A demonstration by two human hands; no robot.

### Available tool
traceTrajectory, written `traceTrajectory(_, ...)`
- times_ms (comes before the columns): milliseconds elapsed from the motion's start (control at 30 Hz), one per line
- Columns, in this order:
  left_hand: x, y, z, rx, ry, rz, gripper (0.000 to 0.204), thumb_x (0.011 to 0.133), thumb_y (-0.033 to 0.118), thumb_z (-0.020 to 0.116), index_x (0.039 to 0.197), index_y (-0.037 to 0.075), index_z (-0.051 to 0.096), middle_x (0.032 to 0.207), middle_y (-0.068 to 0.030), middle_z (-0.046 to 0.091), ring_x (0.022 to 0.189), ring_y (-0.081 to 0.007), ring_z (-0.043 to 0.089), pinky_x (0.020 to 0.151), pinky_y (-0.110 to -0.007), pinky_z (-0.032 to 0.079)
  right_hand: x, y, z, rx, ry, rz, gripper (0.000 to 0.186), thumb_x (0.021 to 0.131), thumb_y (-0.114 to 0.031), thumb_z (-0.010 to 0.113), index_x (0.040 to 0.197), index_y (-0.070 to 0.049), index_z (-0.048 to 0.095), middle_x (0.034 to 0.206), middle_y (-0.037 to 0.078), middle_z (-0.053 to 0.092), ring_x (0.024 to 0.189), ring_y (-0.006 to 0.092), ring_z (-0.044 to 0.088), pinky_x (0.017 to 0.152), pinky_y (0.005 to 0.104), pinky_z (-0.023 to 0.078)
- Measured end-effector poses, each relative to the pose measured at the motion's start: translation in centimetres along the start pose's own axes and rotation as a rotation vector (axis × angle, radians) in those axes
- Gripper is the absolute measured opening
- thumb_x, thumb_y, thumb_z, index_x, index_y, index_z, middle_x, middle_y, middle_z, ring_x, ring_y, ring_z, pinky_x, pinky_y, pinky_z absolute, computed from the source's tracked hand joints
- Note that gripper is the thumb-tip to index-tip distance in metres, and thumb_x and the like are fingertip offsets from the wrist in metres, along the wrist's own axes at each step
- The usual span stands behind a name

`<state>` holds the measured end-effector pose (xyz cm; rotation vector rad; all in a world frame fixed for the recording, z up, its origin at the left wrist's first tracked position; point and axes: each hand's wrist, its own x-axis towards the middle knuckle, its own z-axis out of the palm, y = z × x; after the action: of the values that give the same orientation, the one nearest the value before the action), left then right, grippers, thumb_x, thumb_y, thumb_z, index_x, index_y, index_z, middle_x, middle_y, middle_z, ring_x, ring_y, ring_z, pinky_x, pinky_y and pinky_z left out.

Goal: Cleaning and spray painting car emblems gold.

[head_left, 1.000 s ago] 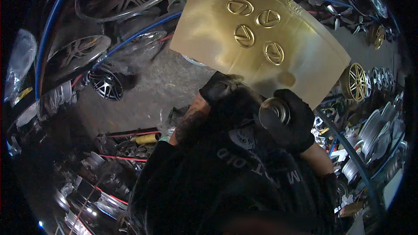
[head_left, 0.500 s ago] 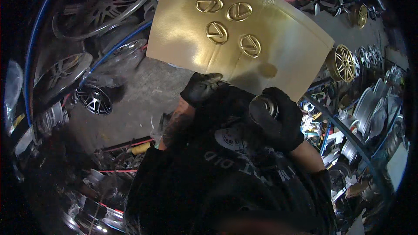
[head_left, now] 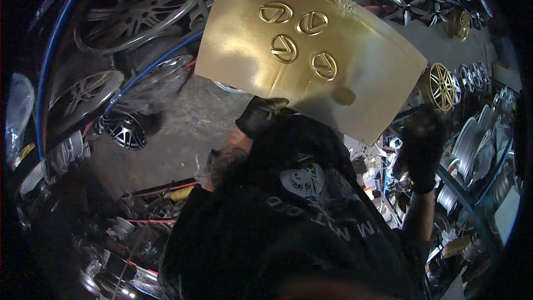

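A gold-painted cardboard sheet (head_left: 244,39) is tilted up in front of me. Several oval gold emblems (head_left: 284,49) sit grouped on it, and a darker round patch marks its lower right part. At the sheet's near edge, my left hand (head_left: 261,115), in a black glove, is closed on the edge with the thumb on top. My right hand (head_left: 422,147), also gloved in black, is off to the right, below the sheet's right corner. It is dark and blurred; the spray can seen in it earlier is hard to make out there now.
Wheel rims surround me: a large one (head_left: 139,5) at upper left, a black one (head_left: 125,129) on the floor, a gold one (head_left: 441,87) at right, and several stacked silver ones (head_left: 471,136). Blue hoses (head_left: 55,50) run at left; clutter lies under my right arm.
My right hand has swung outward to the right, away from the sheet's near edge. My left hand and the sheet have shifted slightly right and down in view.
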<state>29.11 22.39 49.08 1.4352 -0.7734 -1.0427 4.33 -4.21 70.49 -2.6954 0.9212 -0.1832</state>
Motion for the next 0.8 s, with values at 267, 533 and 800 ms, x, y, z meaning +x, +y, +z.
traceTrajectory(267,0.6,0.8,0.2,0.242,-0.054,-0.031,0.025,0.084,0.009,0.065,0.107,-0.002,0.065,0.102,-0.0178,0.068,0.094,-0.0252,0.066,0.084,-0.035,0.052,8.7,20.6,-2.0,0.066,0.053,-0.112,0.047,0.080,-0.013,0.067,0.124,-0.007,0.052,0.125,0.015,0.053,0.113,0.0298,0.052,0.097,0.0395,0.042)
traceTrajectory(533,1.6,1.8,1.7,-0.349,0.057,-0.265,0.023,0.082,0.007,0.066,0.104,0.001,0.066,0.095,-0.0151,0.070,0.084,-0.0211,0.068,0.079,-0.032,0.053,21.0,6.0,-0.3,0.082,0.093,-0.267,0.049,0.079,-0.012,0.068,0.126,-0.010,0.052,0.126,0.016,0.052,0.116,0.0314,0.050,0.098,0.0404,0.041)
traceTrajectory(800,0.3,1.4,4.4,-0.229,0.231,-0.007,0.017,0.086,0.008,0.062,0.100,-0.001,0.065,0.092,-0.0173,0.069,0.083,-0.0249,0.069,0.074,-0.032,0.055,22.8,-5.2,-2.1,0.167,0.085,-0.517,0.052,0.078,-0.012,0.068,0.128,-0.013,0.052,0.127,0.017,0.051,0.118,0.0330,0.048,0.100,0.0413,0.039)
